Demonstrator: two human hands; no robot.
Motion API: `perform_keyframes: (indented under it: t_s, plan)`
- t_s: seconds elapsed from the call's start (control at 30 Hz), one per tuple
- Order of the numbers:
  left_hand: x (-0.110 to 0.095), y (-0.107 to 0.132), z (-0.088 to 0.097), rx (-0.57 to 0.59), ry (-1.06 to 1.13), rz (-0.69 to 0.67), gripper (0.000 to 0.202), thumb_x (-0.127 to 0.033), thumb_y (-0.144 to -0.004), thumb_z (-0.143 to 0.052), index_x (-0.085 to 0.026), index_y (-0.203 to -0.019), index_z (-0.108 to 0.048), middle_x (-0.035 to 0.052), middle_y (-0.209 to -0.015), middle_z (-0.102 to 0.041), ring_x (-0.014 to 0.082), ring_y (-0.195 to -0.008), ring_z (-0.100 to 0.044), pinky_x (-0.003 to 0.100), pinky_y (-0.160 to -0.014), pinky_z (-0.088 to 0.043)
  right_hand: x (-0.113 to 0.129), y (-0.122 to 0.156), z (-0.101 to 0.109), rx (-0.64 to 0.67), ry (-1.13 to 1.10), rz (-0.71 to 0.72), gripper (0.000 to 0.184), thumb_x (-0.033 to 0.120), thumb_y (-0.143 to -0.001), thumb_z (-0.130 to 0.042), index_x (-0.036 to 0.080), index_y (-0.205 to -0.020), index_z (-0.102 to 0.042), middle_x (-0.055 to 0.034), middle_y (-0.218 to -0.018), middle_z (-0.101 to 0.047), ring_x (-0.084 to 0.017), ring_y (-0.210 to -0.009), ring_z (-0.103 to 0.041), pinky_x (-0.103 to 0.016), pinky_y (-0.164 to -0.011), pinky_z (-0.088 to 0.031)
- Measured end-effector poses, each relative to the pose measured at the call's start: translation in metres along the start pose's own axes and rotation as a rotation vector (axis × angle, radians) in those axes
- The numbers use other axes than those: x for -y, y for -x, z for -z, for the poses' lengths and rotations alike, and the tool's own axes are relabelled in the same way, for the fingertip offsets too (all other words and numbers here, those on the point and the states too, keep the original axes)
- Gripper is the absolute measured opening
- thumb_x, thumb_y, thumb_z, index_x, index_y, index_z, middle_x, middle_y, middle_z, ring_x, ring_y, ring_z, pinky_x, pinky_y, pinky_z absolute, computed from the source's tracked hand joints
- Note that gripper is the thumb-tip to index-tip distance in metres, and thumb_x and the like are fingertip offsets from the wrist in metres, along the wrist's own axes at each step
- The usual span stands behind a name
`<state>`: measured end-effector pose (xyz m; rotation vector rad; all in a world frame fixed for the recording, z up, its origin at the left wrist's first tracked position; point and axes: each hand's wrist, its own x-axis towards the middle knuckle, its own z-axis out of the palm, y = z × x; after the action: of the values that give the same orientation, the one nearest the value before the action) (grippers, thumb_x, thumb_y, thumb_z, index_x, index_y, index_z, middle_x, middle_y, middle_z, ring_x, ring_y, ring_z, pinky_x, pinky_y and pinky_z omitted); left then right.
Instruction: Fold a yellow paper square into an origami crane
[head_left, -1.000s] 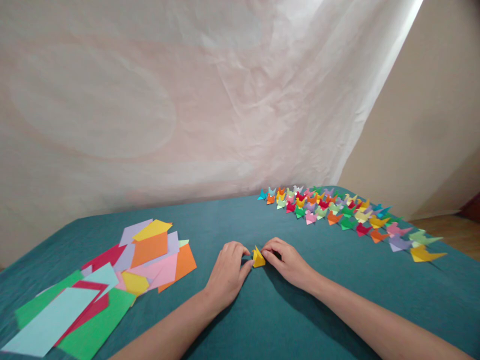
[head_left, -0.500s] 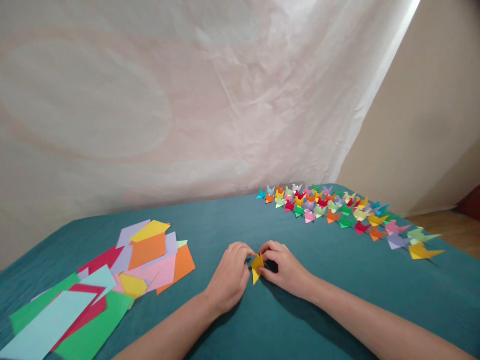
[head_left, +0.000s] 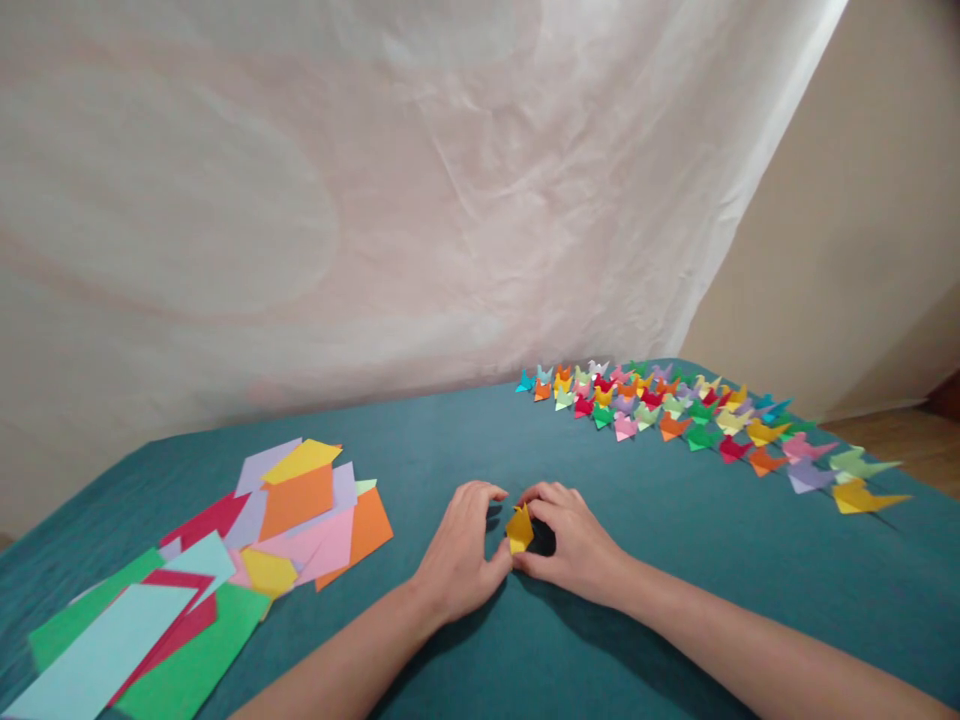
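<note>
A small piece of folded yellow paper (head_left: pixel 519 530), partly formed like an origami bird, is held just above the table in front of me. My right hand (head_left: pixel 570 530) pinches it between thumb and fingers from the right side. On the other side is my left hand (head_left: pixel 463 550), its thumb and index finger spread apart. The left thumb tip comes close to the paper's lower edge; whether it touches I cannot tell. Part of the paper is hidden behind my right fingers.
A dark green cloth (head_left: pixel 442 440) covers the table. On the left lies a loose pile of coloured paper sheets (head_left: pixel 300 500). Rows of finished origami birds (head_left: pixel 675 425) in many colours stand at the back right. A pale curtain (head_left: pixel 390 200) hangs behind the table.
My left fingers have come off the paper and opened. The yellow paper has turned, its long lower point no longer showing. My right hand keeps its hold; the view has shifted slightly.
</note>
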<state>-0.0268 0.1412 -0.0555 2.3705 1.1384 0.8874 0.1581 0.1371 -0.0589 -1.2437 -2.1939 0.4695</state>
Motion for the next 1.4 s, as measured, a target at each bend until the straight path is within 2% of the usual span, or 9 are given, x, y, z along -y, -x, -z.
perform_keyframes:
  t_s: [0.2,0.47,0.7,1.0,1.23,1.4]
  plan:
    - [-0.001,-0.003,0.002,0.045,0.017,-0.031,0.023,-0.009,-0.075,-0.055,-0.019,-0.095,-0.051,0.0066,-0.107,-0.052,0.0212,-0.108,-0.045,0.041,-0.096,-0.038,0.0,0.001,0.001,0.021,-0.012,0.012,0.022,0.028,-0.068,-0.072,0.018,-0.083,-0.06,-0.003,-0.103,-0.058,-0.019,-0.095,-0.05,-0.033,-0.081,-0.035]
    - [0.003,-0.005,0.002,0.094,0.014,-0.023,0.011,-0.013,-0.079,-0.059,-0.02,-0.088,-0.059,0.0055,-0.108,-0.053,0.0201,-0.111,-0.043,0.037,-0.098,-0.037,-0.002,0.001,0.007,0.047,-0.096,0.026,0.018,0.023,-0.072,-0.069,0.022,-0.089,-0.062,-0.0017,-0.103,-0.058,-0.018,-0.098,-0.051,-0.033,-0.083,-0.035]
    - [0.012,-0.005,-0.001,0.067,0.022,-0.048,0.011,-0.01,-0.079,-0.06,-0.021,-0.082,-0.061,0.0035,-0.103,-0.057,0.0212,-0.113,-0.043,0.039,-0.098,-0.035,-0.01,0.001,-0.003,-0.009,-0.109,0.054,0.008,0.015,-0.078,-0.064,0.021,-0.083,-0.063,-0.0014,-0.097,-0.06,-0.017,-0.092,-0.053,-0.032,-0.08,-0.035]
    - [0.007,-0.007,0.001,0.079,-0.025,-0.052,0.012,-0.008,-0.078,-0.06,-0.02,-0.081,-0.061,0.0031,-0.096,-0.06,0.0222,-0.109,-0.046,0.039,-0.094,-0.037,-0.006,0.001,-0.004,-0.026,-0.017,0.126,0.011,0.009,-0.081,-0.059,0.019,-0.079,-0.061,-0.001,-0.089,-0.061,-0.016,-0.085,-0.054,-0.032,-0.077,-0.035]
    - [0.011,-0.007,0.0,0.085,0.008,-0.023,0.01,-0.011,-0.078,-0.061,-0.02,-0.081,-0.064,0.0032,-0.095,-0.059,0.0201,-0.1,-0.049,0.036,-0.09,-0.039,-0.01,0.0,-0.008,-0.002,-0.037,0.12,0.009,0.011,-0.081,-0.059,0.019,-0.08,-0.06,-0.0017,-0.089,-0.061,-0.017,-0.085,-0.053,-0.031,-0.075,-0.038]
    - [0.01,-0.006,0.001,0.089,0.019,-0.021,0.011,-0.01,-0.078,-0.061,-0.02,-0.081,-0.065,0.0027,-0.094,-0.06,0.019,-0.097,-0.05,0.033,-0.089,-0.038,-0.008,0.002,-0.005,-0.078,-0.092,0.147,0.011,0.016,-0.082,-0.06,0.02,-0.093,-0.059,-0.0037,-0.094,-0.06,-0.018,-0.089,-0.053,-0.032,-0.077,-0.039]
